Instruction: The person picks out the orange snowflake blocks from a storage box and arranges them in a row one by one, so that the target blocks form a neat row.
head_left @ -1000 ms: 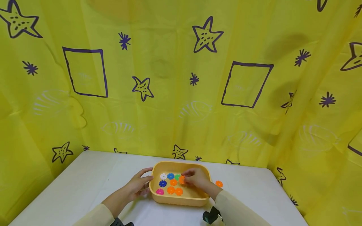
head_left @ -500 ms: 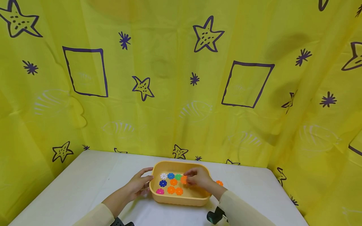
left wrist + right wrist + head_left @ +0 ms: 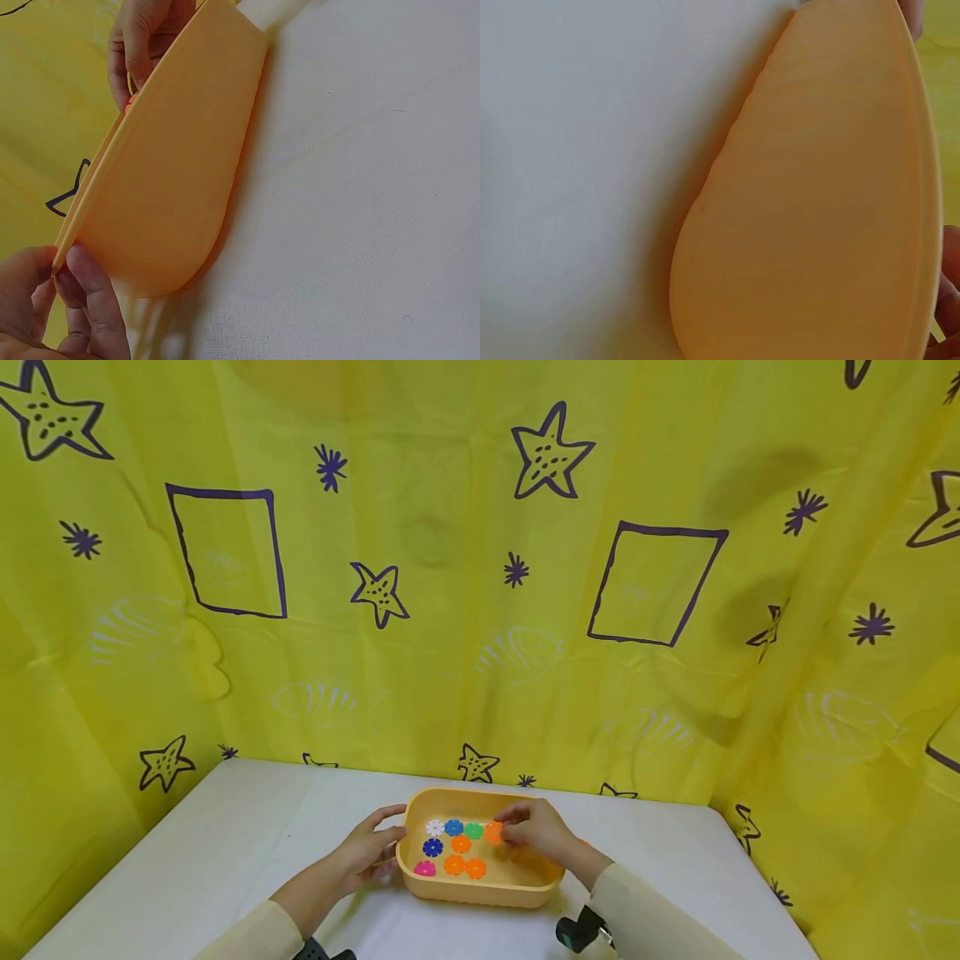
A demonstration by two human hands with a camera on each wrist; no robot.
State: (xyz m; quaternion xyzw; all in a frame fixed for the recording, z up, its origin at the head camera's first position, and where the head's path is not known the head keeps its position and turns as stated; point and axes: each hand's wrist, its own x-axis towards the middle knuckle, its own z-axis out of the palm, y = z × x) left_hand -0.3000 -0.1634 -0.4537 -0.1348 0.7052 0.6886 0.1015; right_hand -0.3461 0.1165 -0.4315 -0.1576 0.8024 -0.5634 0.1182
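Note:
A yellow-orange plastic basin (image 3: 480, 895) stands on the white table. My left hand (image 3: 366, 852) grips its left rim; in the left wrist view, thumb and fingers (image 3: 94, 300) pinch the rim from both sides. Inside the basin, my right hand (image 3: 538, 828) pinches an orange notched snowflake disc (image 3: 493, 833). Left of it lie flat a green disc (image 3: 474, 831), a light blue disc (image 3: 453, 827), a white disc (image 3: 435, 828), a dark blue disc (image 3: 432, 847), a pink disc (image 3: 425, 868) and several orange discs (image 3: 454, 864). In the right wrist view, the basin wall hides most of the right hand.
The white tabletop (image 3: 247, 843) spreads around the basin. Yellow curtains (image 3: 450, 693) with star and fish drawings rise behind the table and at both sides. Right of the basin, an orange piece (image 3: 587, 842) barely shows behind the right wrist.
My right hand has moved slightly right inside the basin with the orange disc. Its wrist now covers most of the orange piece outside the basin. My left hand has stayed at the rim.

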